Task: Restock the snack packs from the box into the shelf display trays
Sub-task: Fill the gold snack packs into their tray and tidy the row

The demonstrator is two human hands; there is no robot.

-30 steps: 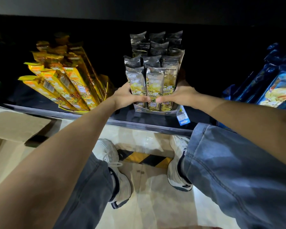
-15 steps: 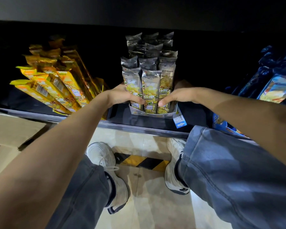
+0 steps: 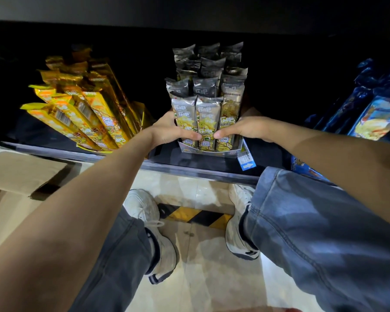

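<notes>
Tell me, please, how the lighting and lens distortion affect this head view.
Head view: the shelf's back is nearly black, so the grey snack packs fade into shadow toward the rear; the front ones between the left hand and right hand catch glare; the floor is brightest; the wide lens seems to splay the yellow packs and blue packs outward.

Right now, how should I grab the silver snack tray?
Grip the display tray low at its sides, a hand from each side, as the left hand and right hand do; the silver packs stand tall, so a low hold steadies them.
</notes>
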